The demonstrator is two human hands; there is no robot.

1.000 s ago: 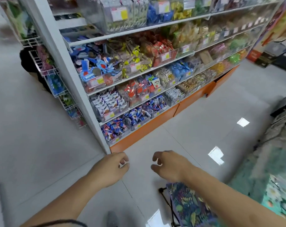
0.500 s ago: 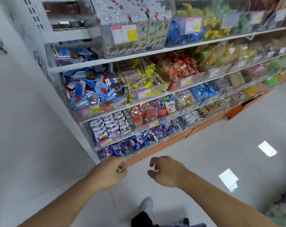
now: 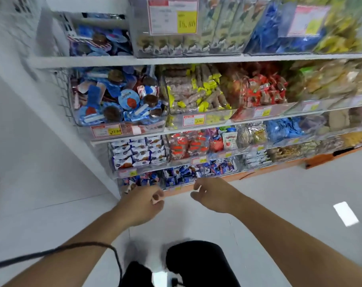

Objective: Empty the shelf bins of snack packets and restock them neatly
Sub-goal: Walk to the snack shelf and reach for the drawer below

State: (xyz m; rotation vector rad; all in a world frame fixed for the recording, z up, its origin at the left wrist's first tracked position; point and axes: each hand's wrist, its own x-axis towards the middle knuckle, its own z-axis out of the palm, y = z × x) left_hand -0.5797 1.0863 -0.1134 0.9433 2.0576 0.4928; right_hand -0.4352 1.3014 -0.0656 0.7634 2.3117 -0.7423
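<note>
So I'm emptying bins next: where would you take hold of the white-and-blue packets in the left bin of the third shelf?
Probably from above and in front: the white-and-blue packets stand in rows behind a clear front wall, tops exposed. Pinch a packet's top edge and lift. Both hands hang empty below.

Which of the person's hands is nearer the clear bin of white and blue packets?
Left. The left hand hangs just below the clear bin of white and blue packets; the right hand is below and further right.

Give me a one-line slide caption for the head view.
Both empty hands, left hand and right hand, reach toward the bottom bins of a snack shelf.
</note>
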